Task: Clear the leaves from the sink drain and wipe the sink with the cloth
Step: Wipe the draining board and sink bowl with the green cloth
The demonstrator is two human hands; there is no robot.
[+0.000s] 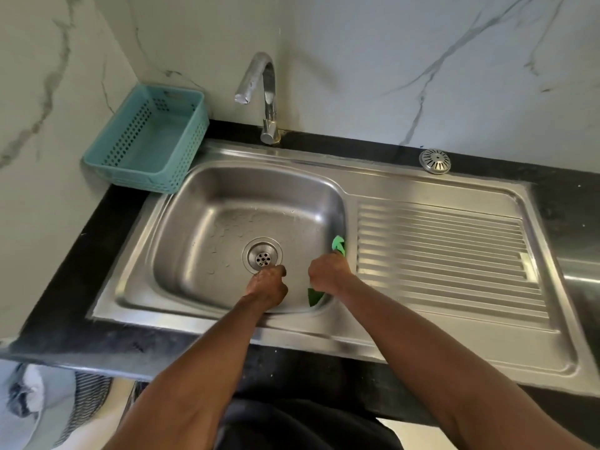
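- While the right hand (328, 271) grips the cloth (338, 245), that green cloth runs lengthwise along the right wall of the sink (207, 203), one end sticking up past the knuckles toward the ribbed drainboard (444, 254), the other end showing below the wrist by the near rim.
- One cloth, one drain (263, 255), one tap (261, 92), one teal basket (149, 138) and one loose round strainer (435, 161) on the counter (74, 261) are in view; two hands.
- Right fingers are curled around the cloth, the fist pressed to the basin's right side.
- Left hand (268, 284) hangs in the basin just this side of the drain, fingers curled together; whether they pinch anything I cannot tell.
- Both forearms reach in from the near edge, converging over the basin.
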